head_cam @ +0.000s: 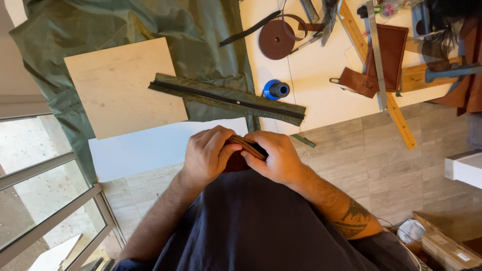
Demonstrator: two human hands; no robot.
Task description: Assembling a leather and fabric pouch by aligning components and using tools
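Both hands hold a small brown folded leather piece (pixel 247 148) at the chest, above the white bench (pixel 321 90). Left hand (pixel 207 155) & right hand (pixel 278 158): fingers clamped on its edges. Best to keep layers flush, thumbs pressing evenly. Green zipper strip (pixel 226 98) w/ black teeth lies beyond, apart.

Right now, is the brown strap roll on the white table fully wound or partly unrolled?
Partly unrolled. The brown strap roll lies flat on the white table, and its loose end loops away above it.
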